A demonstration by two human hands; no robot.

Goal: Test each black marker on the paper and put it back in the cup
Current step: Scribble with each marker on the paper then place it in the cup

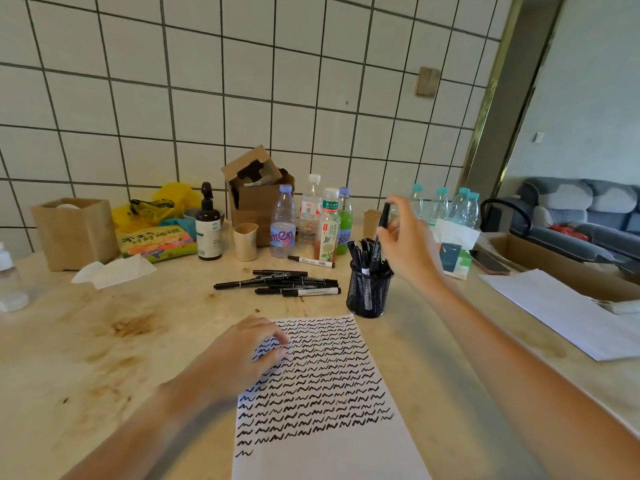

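A white sheet of paper point(329, 445) lies in front of me, covered with several rows of black squiggles. My left hand point(242, 355) rests on its upper left part with loosely bent fingers. Beyond the paper's top right corner stands a black mesh cup point(367, 295) holding several black markers. My right hand point(407, 244) hovers just above and right of the cup and pinches a black marker point(383, 216) held upright over it. A pile of several black markers point(280, 285) lies on the table left of the cup, and one more marker point(311, 260) lies behind the pile.
Behind the markers stand plastic bottles point(283, 223), a brown pump bottle point(207, 233), a paper cup point(245, 241) and cardboard boxes point(258, 199). A tissue pack point(453, 254), a phone point(490, 262) and a large white sheet point(568, 313) lie to the right.
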